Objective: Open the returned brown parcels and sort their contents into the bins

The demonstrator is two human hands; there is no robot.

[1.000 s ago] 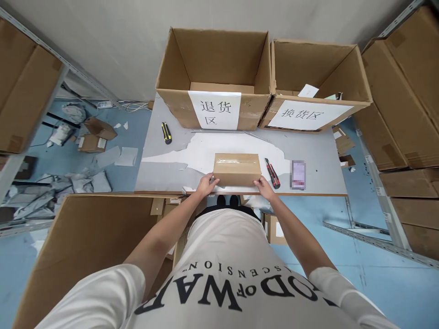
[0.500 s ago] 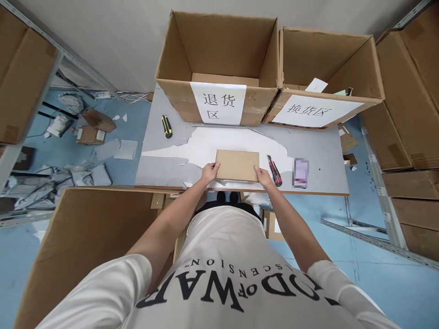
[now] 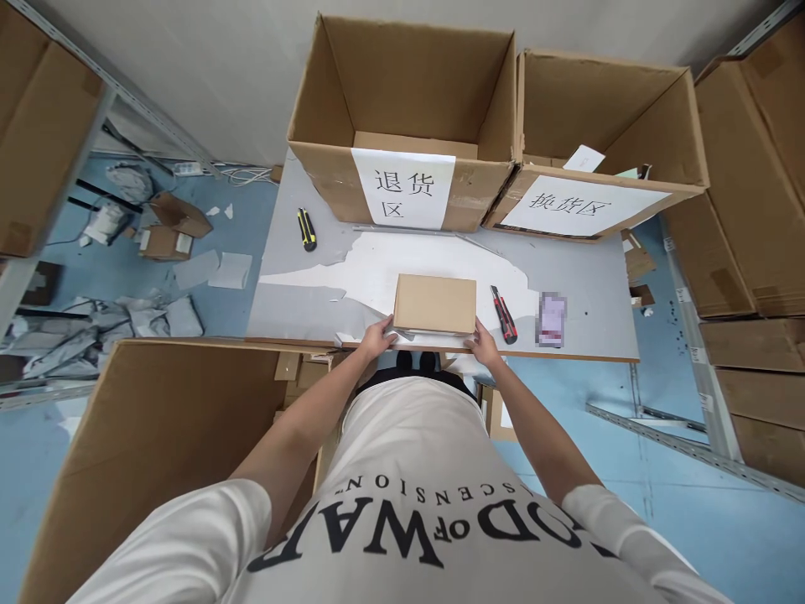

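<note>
A small closed cardboard box [image 3: 435,304] is at the near middle of the table, its top and a thin strip of its near side showing. My left hand [image 3: 377,337] is at its near left corner, fingers closed against the edge. At the near right corner, my right hand [image 3: 483,344] holds the box in the same way. The fingertips under the box are partly hidden. Just right of the box lies a red and black utility knife [image 3: 504,315]. Farther right is a blurred pale purple item [image 3: 552,320].
Two large open cartons with labels, one on the left [image 3: 314,159] and one on the right [image 3: 670,180], stand along the table's back. A yellow and black utility knife [image 3: 306,230] lies at the table's left. Below left is a big open carton [image 3: 182,411]. Shelving flanks both sides.
Both hands have shifted toward me, from the box's sides to its near corners. More of the box's near side shows now.
</note>
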